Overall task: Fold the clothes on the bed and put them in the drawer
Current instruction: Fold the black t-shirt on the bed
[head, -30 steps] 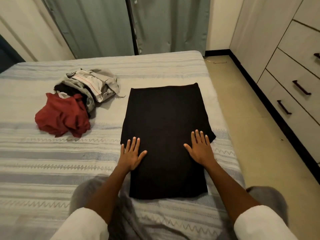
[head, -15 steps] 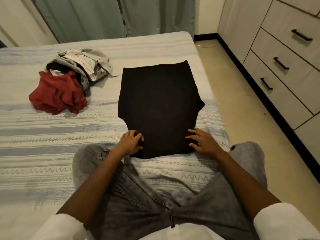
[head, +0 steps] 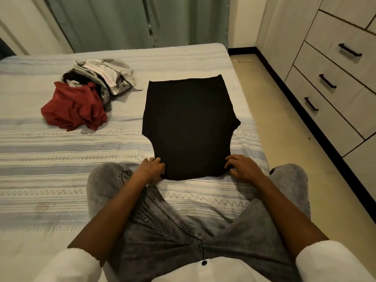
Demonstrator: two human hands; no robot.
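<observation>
Both hands grip the near corners of the flat black fabric garment (head: 189, 127), ready for the next fold.

Left hand (head: 151, 168) has fingers curled round the near-left corner; right hand (head: 243, 167) pinches the near-right corner, fingers bent over the edge. Garment lies spread on the striped blue-and-white bed (head: 61, 159), stretching away from both hands, near edge just ahead of the knees in grey jeans (head: 162, 231). Holding both corners likely keeps the hem square so it can be lifted over toward the far edge. Far left of the left hand: crumpled red cloth (head: 73, 107) touching a heap of grey and white clothes (head: 103, 77), not yet folded. Pale wooden drawers with black bar handles (head: 327, 81) stand well right of the right hand, all closed.
</observation>
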